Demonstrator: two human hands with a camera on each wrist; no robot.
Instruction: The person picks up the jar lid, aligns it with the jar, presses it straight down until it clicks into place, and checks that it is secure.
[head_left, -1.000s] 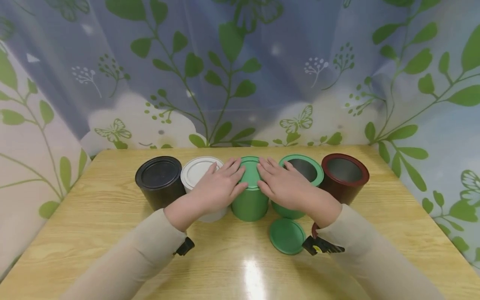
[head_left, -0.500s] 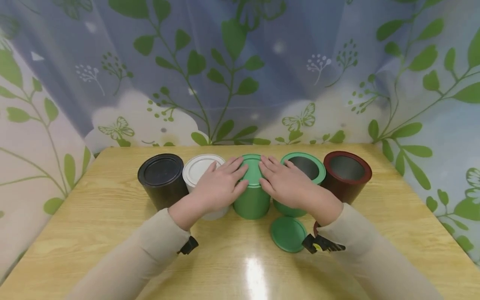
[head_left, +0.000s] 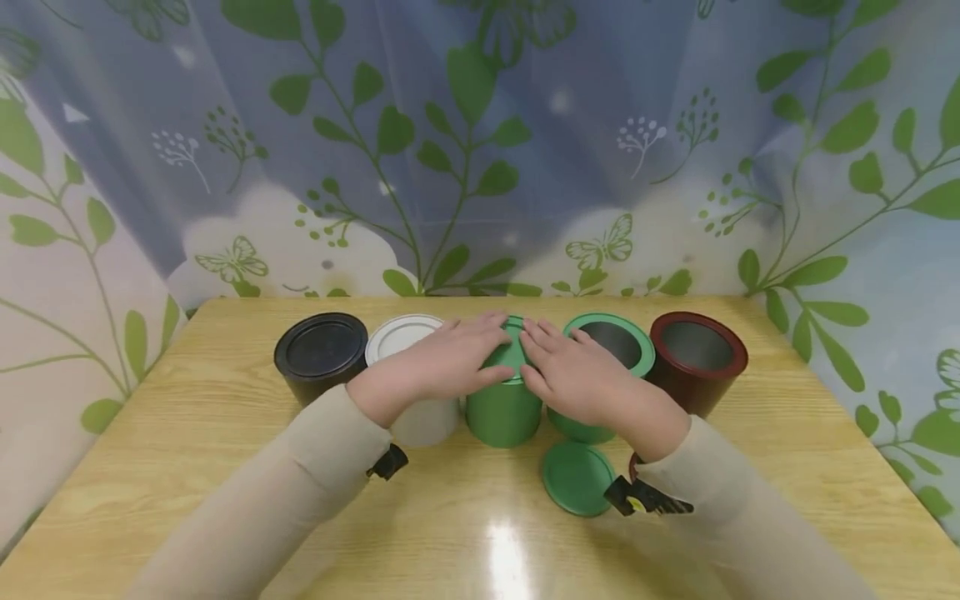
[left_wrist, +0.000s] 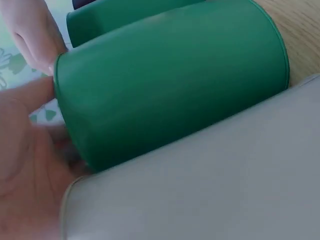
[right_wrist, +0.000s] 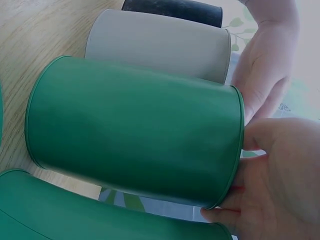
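Observation:
In the head view, a green can (head_left: 502, 419) with its lid on stands mid-row on the table. My left hand (head_left: 446, 360) reaches across the white can (head_left: 427, 425), its extended fingers resting on the green lid's left side. From the other side, my right hand (head_left: 577, 379) lays its straight fingers on the lid's right part. The left wrist view shows the green can (left_wrist: 170, 90) with fingers at its top end. In the right wrist view, the thumb and fingers of the right hand (right_wrist: 290, 175) also touch that end; neither hand wraps round the can.
An uncovered green can (head_left: 579, 428) and an uncovered dark red can (head_left: 693, 387) stand to the right. A lidded black can (head_left: 321, 382) is at far left. A loose green lid (head_left: 577, 479) lies in front; a dark red lid (head_left: 635, 468) is mostly hidden by the right wrist.
My left hand has turned and shifted slightly right, its fingers lying farther across the lid. My right hand stays nearly where it was. The head view has shifted a little.

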